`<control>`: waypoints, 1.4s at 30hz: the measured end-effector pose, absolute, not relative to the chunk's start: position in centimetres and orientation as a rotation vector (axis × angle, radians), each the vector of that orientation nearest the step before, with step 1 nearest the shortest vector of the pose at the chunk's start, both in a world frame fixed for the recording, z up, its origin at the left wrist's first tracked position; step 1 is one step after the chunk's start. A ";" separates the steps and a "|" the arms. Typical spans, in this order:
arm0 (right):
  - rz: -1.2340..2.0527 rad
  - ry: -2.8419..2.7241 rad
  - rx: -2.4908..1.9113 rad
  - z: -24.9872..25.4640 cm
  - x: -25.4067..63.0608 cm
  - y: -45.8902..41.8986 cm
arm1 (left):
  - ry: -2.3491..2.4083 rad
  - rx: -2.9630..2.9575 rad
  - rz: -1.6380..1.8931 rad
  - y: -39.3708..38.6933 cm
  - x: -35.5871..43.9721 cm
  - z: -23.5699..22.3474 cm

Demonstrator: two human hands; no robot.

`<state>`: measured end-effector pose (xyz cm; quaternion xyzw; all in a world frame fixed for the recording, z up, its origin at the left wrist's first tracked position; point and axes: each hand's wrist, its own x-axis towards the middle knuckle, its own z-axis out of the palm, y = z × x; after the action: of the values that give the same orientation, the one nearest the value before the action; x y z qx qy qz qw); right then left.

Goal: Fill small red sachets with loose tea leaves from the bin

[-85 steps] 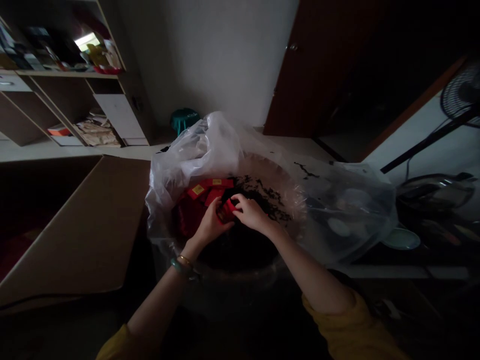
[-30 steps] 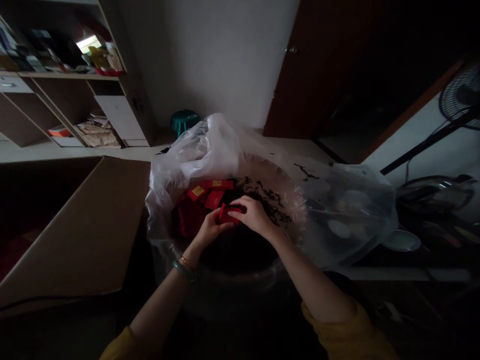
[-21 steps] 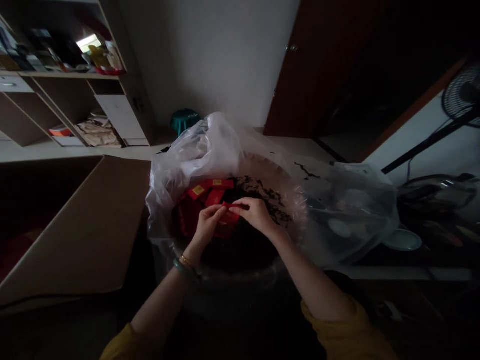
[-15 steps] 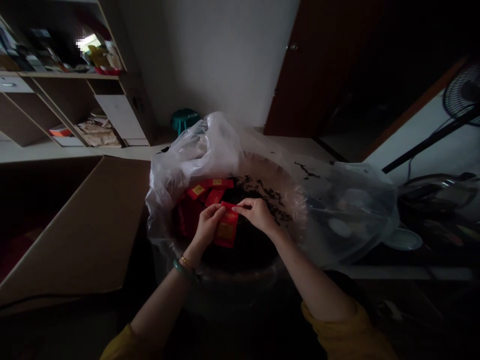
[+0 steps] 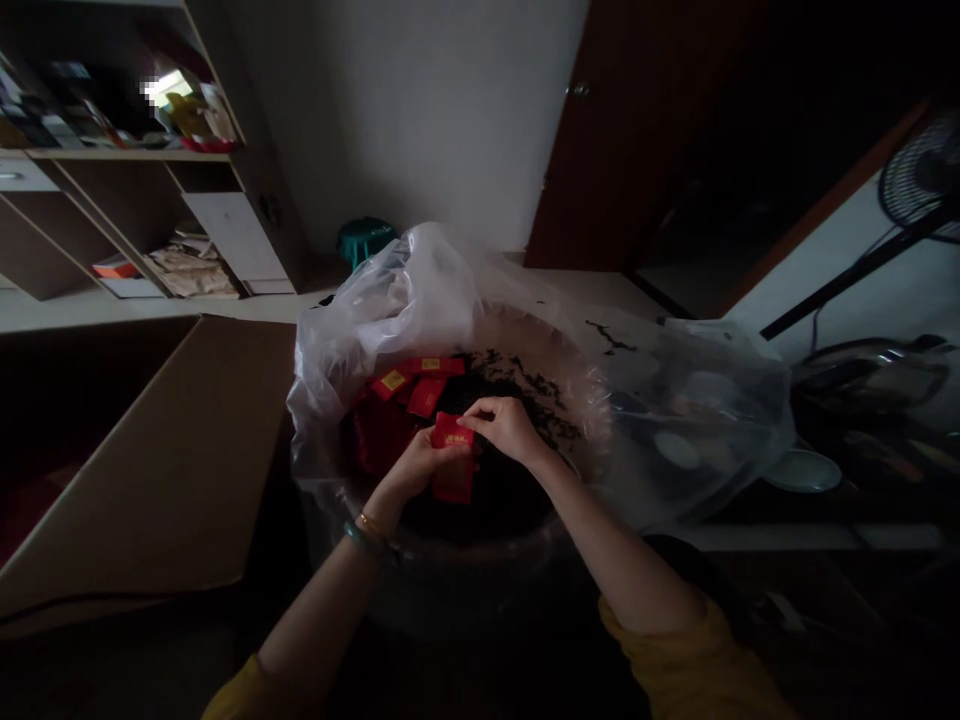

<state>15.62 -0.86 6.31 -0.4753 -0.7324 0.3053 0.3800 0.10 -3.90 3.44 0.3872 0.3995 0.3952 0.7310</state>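
Note:
A small red packet [image 5: 453, 484] with gold print is held upright over a plastic-lined round tub [image 5: 517, 325]. My left hand [image 5: 421, 462] wraps around the packet's middle, thumb across its front. At the packet's top edge, the thumb and fingers of my right hand [image 5: 504, 428] pinch a corner. Dark, twisted loose leaves [image 5: 517, 385], which look like tea, lie in the tub beneath and beyond my hands. More red packets [image 5: 427, 395] are heaped in the tub's left side. Whether the held packet's top is sealed, I cannot tell.
An open cardboard box [image 5: 157, 450] stands at the left. Clear plastic sheeting [image 5: 697, 420] spreads to the right, near a pale green dish [image 5: 802, 471]. Behind are a shelf unit [image 5: 247, 235], a green bin [image 5: 366, 240] and a fan [image 5: 926, 175].
My left hand has shifted its hold from the packet's top corner down to its middle, thumb now across the front. My right hand still pinches the top edge. The view has shifted slightly.

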 end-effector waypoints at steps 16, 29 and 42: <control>0.561 -2.145 -1.882 -1.4 24.6 3.0 | 1.004 1.280 1.173 -3.6 -0.6 2.9; 0.877 -1.727 -1.468 0.7 26.2 3.2 | 1.095 1.027 1.117 -3.4 -0.2 2.1; 0.778 -2.081 -1.325 7.6 18.7 -1.8 | 1.044 1.055 1.067 -3.8 1.2 2.9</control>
<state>18.73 -1.81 7.62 -0.4926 -0.7736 0.2893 0.2740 1.24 -3.81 2.95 0.4572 0.4524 0.4621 0.6105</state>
